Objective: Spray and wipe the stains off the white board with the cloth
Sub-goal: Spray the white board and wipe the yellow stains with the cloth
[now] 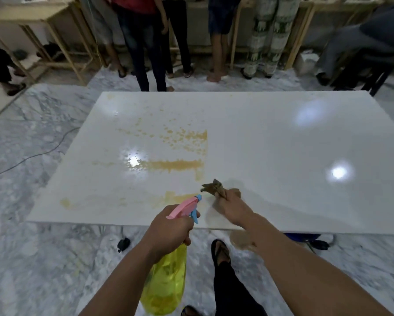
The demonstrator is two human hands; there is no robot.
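Note:
A large glossy white board [271, 142] lies flat in front of me. Yellow-brown stains [175, 164] streak and speckle its left half; the right half looks white. My left hand [168, 226] grips a yellow spray bottle [166, 283] with a pink and blue trigger head [187, 207], its nozzle pointing at the near stains. My right hand [232, 207] holds a bunched brown cloth [214, 188] over the board near its front edge, right of the nozzle. Whether the cloth touches the surface I cannot tell.
The board stands over a grey marble floor [31, 258]. A thin cable [31, 156] runs along the floor at the left. Several people's legs [146, 53] stand beyond the far edge, among wooden table frames [61, 42]. My sandalled foot [221, 249] is below the front edge.

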